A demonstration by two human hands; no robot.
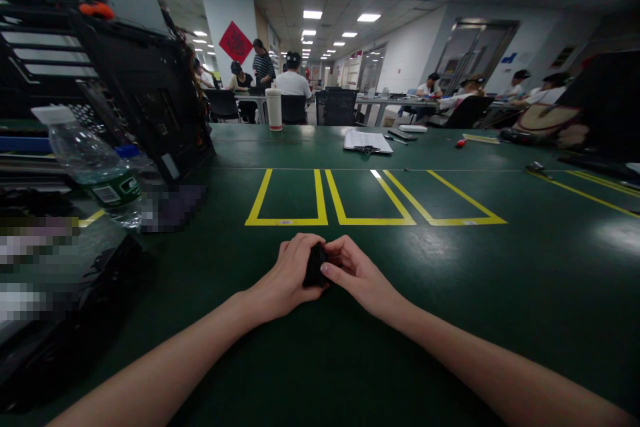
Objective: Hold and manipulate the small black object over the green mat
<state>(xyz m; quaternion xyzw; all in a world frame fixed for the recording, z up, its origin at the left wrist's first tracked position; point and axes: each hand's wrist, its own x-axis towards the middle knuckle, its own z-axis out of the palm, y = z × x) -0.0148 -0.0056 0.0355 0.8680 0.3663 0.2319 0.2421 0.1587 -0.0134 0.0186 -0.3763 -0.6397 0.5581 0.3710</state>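
Note:
Between my two hands is a small black object (315, 265), close to the green tabletop; its kind cannot be made out. My left hand (287, 277) wraps round its left side, fingers over the top and thumb low at the front. My right hand (357, 273) grips it from the right, with the thumb pressed on its near face and the fingers curled behind. The hands cover much of the object. Just beyond them, yellow tape outlines (375, 221) mark several areas on the green table (380, 360).
Black computer cases (155, 107) stand at the left, with a clear plastic bottle (95, 167) before them. Toward the back are a white tumbler (274, 109), a clipboard with paper (367, 141), a pen (397, 140) and a small red item (461, 143). Several people sit farther off.

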